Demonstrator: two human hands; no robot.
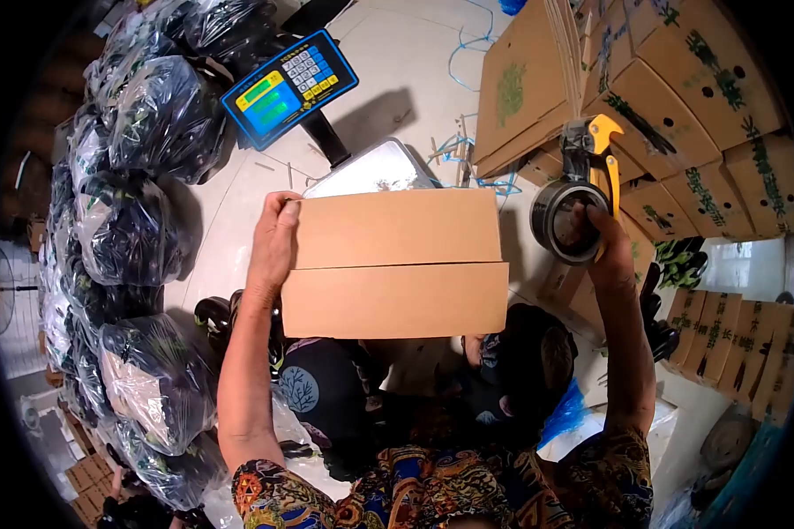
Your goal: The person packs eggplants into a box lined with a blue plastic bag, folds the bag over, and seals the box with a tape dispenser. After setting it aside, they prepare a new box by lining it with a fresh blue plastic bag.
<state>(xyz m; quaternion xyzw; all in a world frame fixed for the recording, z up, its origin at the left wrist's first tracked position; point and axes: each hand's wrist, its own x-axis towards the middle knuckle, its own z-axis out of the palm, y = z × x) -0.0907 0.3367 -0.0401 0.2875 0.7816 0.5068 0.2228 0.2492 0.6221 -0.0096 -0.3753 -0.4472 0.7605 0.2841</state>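
A plain brown cardboard box sits in front of me above my knees, its two top flaps folded in with a narrow seam between them. My left hand grips the box's left edge near the far corner, thumb on the near face and fingers curled over the edge. Off to the right, my right hand is closed on a tape dispenser with a yellow handle. The dispenser carries a roll of dark tape, held apart from the box.
Beyond the box stands a scale with a blue display and a metal platform. Bulging plastic bags line the left side. Printed cartons are stacked at right, beside flattened cardboard. Blue strapping lies on the floor.
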